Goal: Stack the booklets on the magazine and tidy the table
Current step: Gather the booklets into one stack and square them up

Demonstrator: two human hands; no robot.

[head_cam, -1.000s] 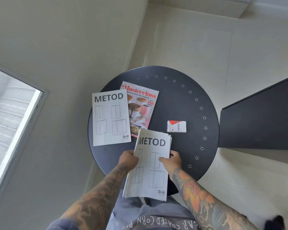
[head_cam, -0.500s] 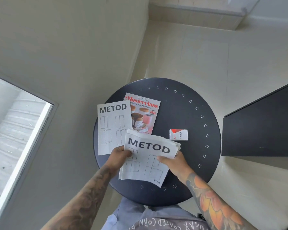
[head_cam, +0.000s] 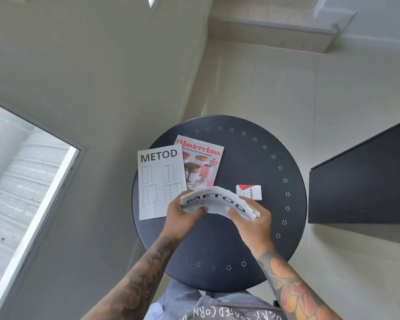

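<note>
Over the middle of the round black table (head_cam: 252, 162), both of your hands hold 1 METOD booklet bundle (head_cam: 217, 200) above the tabletop, its pages bowed upward so the title curves across the top. Your left hand (head_cam: 185, 218) grasps the bundle's 9 o'clock end, fingers curled under and thumb on the edge. Your right hand (head_cam: 252, 224) grips the 3 o'clock end, thumb pressed on the printed cover, fingers wrapped beneath.

At 10 o'clock from the bundle, a second METOD booklet (head_cam: 161, 181) lies flat, its left edge hanging past the table rim. At 12 o'clock lies the Masterclass magazine (head_cam: 201, 162), its left side tucked under that flat booklet and its near end hidden behind the held bundle. At 2 o'clock, just beside your right hand, a small red and white box (head_cam: 249, 192) rests on the table, apart from the magazine.
</note>
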